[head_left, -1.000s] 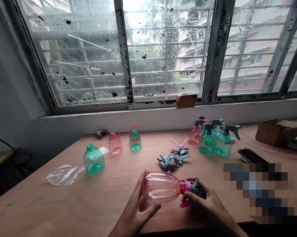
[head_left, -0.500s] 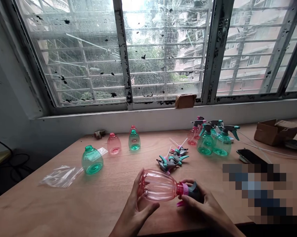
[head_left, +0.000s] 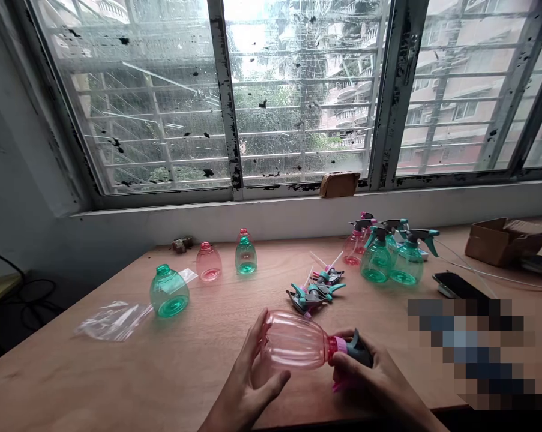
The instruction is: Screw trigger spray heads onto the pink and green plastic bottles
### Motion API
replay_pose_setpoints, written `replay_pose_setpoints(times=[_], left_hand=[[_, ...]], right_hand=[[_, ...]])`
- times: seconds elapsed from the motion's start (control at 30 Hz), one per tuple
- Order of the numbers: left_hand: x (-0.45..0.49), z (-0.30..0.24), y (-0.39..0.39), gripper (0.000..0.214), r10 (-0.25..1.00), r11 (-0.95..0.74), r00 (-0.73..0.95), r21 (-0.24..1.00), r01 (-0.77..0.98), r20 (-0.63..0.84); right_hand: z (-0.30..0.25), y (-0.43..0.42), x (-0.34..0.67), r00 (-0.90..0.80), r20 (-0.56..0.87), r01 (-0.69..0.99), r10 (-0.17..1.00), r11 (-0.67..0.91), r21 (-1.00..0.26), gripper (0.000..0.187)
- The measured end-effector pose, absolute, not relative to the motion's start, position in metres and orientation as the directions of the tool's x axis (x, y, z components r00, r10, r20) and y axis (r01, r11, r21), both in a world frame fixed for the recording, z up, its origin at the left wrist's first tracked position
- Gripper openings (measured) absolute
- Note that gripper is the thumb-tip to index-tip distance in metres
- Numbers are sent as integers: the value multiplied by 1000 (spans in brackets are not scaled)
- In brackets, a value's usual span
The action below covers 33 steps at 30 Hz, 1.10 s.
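A clear pink spray bottle (head_left: pixel 295 341) lies sideways in the air above the table, its neck pointing right. My left hand (head_left: pixel 248 372) cups the base, fingers round the far side and thumb apart below. At the neck, my right hand (head_left: pixel 365 366) grips the dark grey spray head (head_left: pixel 359 349) with its pink collar (head_left: pixel 340 345); some of its fingers are hidden behind. The pink trigger (head_left: pixel 343 381) hangs below, partly covered by that hand. Just beyond the bottle lies a pile of loose spray heads (head_left: pixel 316 291), grey with teal or pink parts and white tubes.
A headless green bottle (head_left: pixel 169 294) stands at left; pink and green ones (head_left: pixel 246 258) stand farther back. Several bottles with spray heads (head_left: pixel 406 264) are grouped at back right. A plastic bag (head_left: pixel 115 321), a phone (head_left: pixel 462 291) and a cardboard box (head_left: pixel 500 243) also lie on the table.
The bottle has shifted slightly right, and its base sits a little farther from my left palm. The spray head has turned a little in my right hand, with the trigger now lower.
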State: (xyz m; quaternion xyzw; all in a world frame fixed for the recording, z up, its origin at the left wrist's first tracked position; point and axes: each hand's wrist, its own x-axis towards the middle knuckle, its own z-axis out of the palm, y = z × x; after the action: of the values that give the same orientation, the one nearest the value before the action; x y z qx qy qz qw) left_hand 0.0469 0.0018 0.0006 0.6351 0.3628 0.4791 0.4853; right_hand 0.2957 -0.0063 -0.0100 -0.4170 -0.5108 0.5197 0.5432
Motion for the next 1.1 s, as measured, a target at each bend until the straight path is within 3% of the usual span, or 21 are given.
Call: replay_pose_setpoints(times=[0.27, 0.43, 0.5, 0.77, 0.93, 1.1], left_hand=[[47, 6, -1, 78, 940, -211, 263, 976, -50, 217], [47, 6, 0, 68, 914, -358, 251, 926, 123, 320], [47, 3, 1, 69, 899, -374, 279, 923, 90, 337], [50, 5, -1, 74, 950, -141, 262, 982, -125, 170], [48, 5, 1, 72, 934, -177, 293, 977, -121, 206], [46, 9, 4, 60, 932, -209, 301, 978, -3, 200]], right_hand=[[-10, -6, 298, -79, 74, -139, 994, 62, -988, 37], [-13, -6, 299, -124, 68, -238, 990, 37, -971, 35], [-13, -5, 299, -99, 58, -242, 993, 33, -970, 36], [-16, -3, 300, -120, 98, -82, 988, 88, -993, 38], [-16, -3, 299, -128, 93, -79, 987, 83, -993, 40], [-15, -4, 297, -97, 83, -115, 992, 72, -991, 41]])
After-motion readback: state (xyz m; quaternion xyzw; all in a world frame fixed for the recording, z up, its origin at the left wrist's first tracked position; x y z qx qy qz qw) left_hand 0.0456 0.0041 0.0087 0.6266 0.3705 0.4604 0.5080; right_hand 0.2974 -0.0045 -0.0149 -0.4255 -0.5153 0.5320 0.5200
